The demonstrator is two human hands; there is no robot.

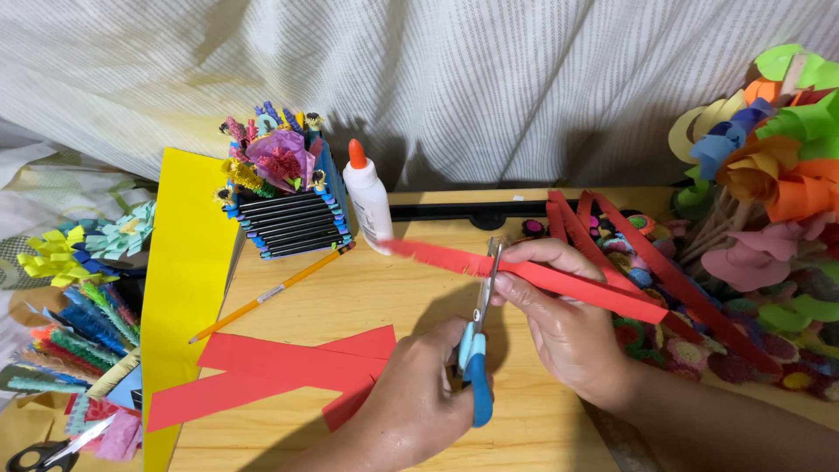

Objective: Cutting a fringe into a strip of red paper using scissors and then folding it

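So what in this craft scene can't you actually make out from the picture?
Head view only:
- Blue-handled scissors: the finger loops are hidden inside the left hand.
- Red paper strip: its far end is covered by the right hand.
- Black scissors: cut off by the bottom-left edge.
- Glue bottle: label too small to read.
- Paper flowers: cut off by the right edge.

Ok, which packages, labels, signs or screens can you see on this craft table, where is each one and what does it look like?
Glue bottle: stands at the back of the wooden table, beside the black-and-blue paper holder; white, slim, with an orange cap.
Label on that bottle: a printed panel on its front, too small to make out.
No signs or screens are in view.
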